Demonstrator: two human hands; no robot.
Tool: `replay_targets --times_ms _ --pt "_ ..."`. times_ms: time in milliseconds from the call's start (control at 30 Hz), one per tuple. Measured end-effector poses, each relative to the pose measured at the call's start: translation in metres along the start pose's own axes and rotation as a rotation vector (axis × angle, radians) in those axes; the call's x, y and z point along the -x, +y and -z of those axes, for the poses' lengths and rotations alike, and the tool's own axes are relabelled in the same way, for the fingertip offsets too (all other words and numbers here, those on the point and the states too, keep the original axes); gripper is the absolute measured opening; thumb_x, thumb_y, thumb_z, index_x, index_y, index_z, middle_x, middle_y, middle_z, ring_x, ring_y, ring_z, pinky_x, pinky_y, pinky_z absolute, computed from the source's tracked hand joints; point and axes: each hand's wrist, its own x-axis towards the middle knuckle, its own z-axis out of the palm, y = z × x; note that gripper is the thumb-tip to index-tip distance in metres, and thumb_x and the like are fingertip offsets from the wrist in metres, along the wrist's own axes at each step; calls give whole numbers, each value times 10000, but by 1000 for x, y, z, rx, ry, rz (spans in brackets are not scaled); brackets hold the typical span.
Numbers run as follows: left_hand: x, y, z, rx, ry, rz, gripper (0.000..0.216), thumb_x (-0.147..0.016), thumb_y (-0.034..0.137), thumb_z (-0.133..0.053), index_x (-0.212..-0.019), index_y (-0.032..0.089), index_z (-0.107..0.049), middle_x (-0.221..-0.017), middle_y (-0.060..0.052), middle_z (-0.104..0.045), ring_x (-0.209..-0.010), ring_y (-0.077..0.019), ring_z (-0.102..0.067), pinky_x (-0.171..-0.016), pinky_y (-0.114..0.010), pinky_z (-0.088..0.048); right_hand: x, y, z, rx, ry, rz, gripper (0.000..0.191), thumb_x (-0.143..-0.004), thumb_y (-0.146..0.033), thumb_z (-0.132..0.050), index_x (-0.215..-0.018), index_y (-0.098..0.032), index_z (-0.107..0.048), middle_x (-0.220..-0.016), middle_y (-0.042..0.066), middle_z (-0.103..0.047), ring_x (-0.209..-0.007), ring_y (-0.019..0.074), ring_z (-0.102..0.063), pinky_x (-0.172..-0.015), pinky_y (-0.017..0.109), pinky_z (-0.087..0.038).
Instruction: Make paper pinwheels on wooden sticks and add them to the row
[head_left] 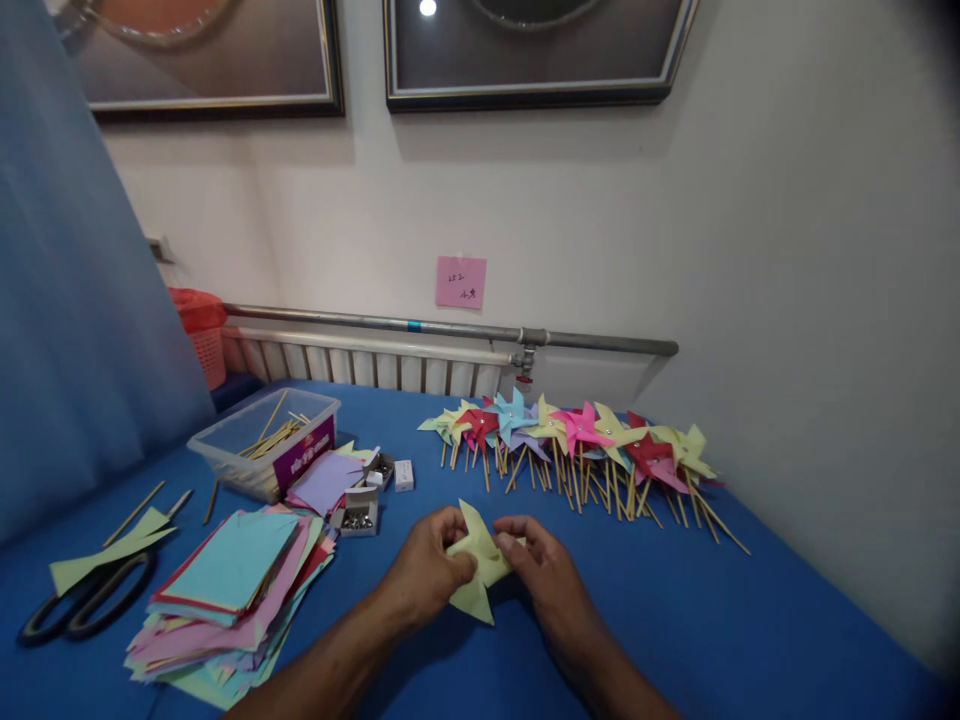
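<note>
Lower centre: my left hand [427, 567] pinches a pale-green pinwheel [474, 600], right hand [546, 572] its right edge; seemingly unmounted. Mounted pinwheels [583, 428], centre right, look done; paper sheets [234, 558], lower left, remain.

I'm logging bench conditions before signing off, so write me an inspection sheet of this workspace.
Surface: blue tabletop, loaded along its left side and far edge.
Work things: yellow-green pinwheel paper in hand; stacked coloured paper; plastic box holding sticks; row of pinwheels on sticks.
Clutter: scissors partly under a green paper piece; a loose stick beside them.
Hands: left hand pinches the pinwheel paper; right hand is at its right side, grip unclear.
Cables: nothing seen.
Surroundings: pipe, radiator, pink note on the wall, blue curtain at left.
</note>
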Motion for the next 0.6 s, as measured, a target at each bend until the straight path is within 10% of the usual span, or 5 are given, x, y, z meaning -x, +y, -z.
replay_targets --times_ms 200,600 --pt "3 7 0 -22 -77 2 391 -623 82 -566 -1006 114 -635 -733 17 -623 -559 -85 -492 -516 -204 -343 4 -24 12 254 38 182 403 -804 -430 -663 -1146 -218 -666 -1137 113 -727 -1109 301 -642 -982 436 -465" --pt "10 15 -5 -183 -89 -10 389 -673 97 -595 -1058 123 -654 -696 45 -502 -593 -90 -447 -554 -213 -349 15 -29 0 291 -113 98 512 -746 -206 -615 -1258 -203 -606 -938 36 -736 -857 236 -686 -779 348 -505"
